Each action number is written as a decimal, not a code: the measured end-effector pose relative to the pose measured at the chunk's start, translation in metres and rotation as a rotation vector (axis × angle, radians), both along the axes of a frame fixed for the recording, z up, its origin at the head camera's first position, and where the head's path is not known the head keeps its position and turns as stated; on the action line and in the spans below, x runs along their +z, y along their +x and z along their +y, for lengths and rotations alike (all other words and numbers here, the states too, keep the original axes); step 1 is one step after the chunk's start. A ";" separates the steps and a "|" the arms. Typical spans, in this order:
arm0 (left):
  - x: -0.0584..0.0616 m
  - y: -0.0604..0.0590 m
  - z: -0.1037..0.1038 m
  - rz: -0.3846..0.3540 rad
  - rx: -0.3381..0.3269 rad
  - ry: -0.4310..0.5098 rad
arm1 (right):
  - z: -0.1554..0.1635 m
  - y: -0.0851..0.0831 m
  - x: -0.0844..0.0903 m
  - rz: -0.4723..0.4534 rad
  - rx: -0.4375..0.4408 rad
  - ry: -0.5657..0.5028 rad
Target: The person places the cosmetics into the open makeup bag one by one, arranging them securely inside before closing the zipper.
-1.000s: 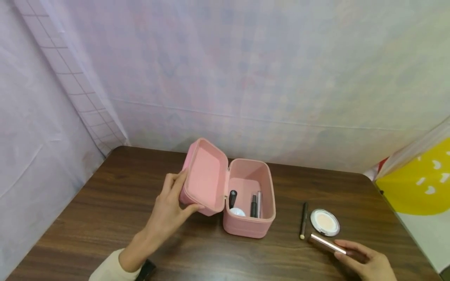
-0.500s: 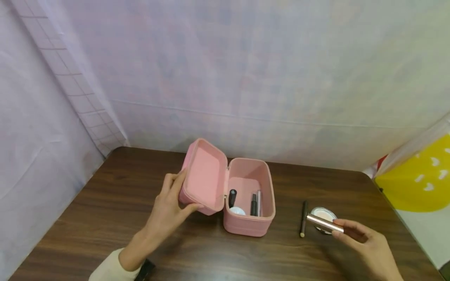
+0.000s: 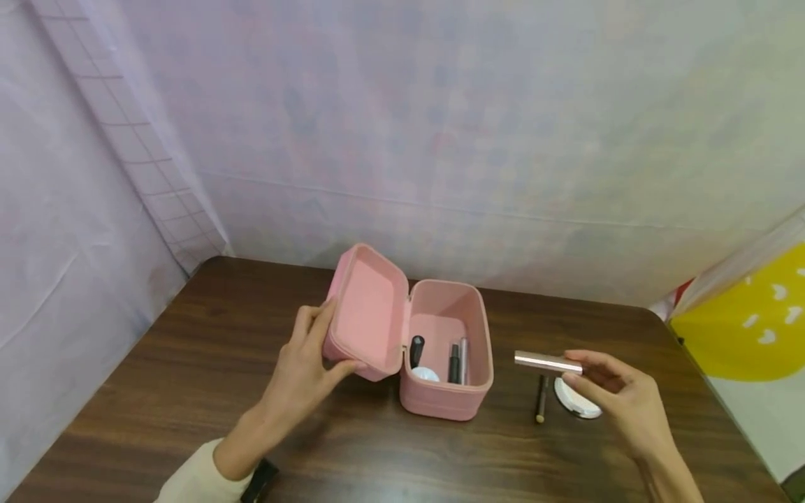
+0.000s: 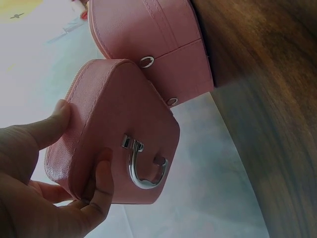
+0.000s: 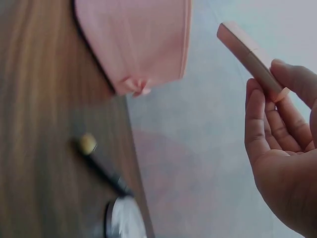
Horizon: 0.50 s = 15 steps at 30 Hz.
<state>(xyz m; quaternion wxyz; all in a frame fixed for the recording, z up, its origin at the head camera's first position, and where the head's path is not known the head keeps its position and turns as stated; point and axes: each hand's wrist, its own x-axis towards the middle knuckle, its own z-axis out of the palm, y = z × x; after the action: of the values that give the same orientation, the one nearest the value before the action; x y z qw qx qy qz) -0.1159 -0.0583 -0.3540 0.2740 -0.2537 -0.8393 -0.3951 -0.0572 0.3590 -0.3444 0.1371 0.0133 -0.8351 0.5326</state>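
Note:
A pink vanity case (image 3: 443,405) stands on the table with its hinged lid (image 3: 371,311) swung out to the left. My left hand (image 3: 295,370) grips that lid by its edge; a silver metal handle (image 4: 143,171) shows on its outside in the left wrist view. In the case lie a black-capped item (image 3: 416,351), a round white item (image 3: 425,374), a dark tube (image 3: 454,365) and a silvery tube (image 3: 464,360). Right of the case, my right hand (image 3: 622,402) pinches one end of a slim rose-gold cosmetic tube (image 3: 547,362), held above the table.
A dark brush-like stick (image 3: 541,405) with a pale tip and a round powder compact (image 3: 575,399) lie on the wooden table (image 3: 377,454) below my right hand. White sheeting (image 3: 440,140) hangs behind the table. A yellow patterned item (image 3: 742,328) is beyond the right edge.
My right hand has lifted the rose-gold tube from near the compact and carried it up and left toward the case. The left hand has stayed on the lid.

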 end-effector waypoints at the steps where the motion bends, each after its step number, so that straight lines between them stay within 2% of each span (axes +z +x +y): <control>1: 0.000 0.000 0.000 -0.001 0.002 0.000 | -0.003 -0.003 0.001 0.029 0.034 -0.058; 5: 0.000 0.000 0.001 -0.001 0.013 -0.005 | -0.016 -0.014 0.003 0.144 0.190 -0.314; 7: 0.000 0.000 0.001 0.003 0.019 -0.008 | -0.023 -0.018 0.004 0.179 0.242 -0.367; 10: -0.001 -0.001 0.001 0.008 0.022 -0.004 | -0.033 -0.024 0.007 0.212 0.264 -0.347; 15: -0.001 -0.001 0.001 0.000 0.017 0.003 | -0.050 -0.035 0.012 0.255 0.251 -0.256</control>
<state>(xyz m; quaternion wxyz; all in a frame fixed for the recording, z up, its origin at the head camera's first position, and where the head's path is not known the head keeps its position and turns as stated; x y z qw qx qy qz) -0.1165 -0.0576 -0.3548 0.2777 -0.2462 -0.8409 -0.3939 -0.0917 0.3093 -0.3327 0.1750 0.1668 -0.7284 0.6410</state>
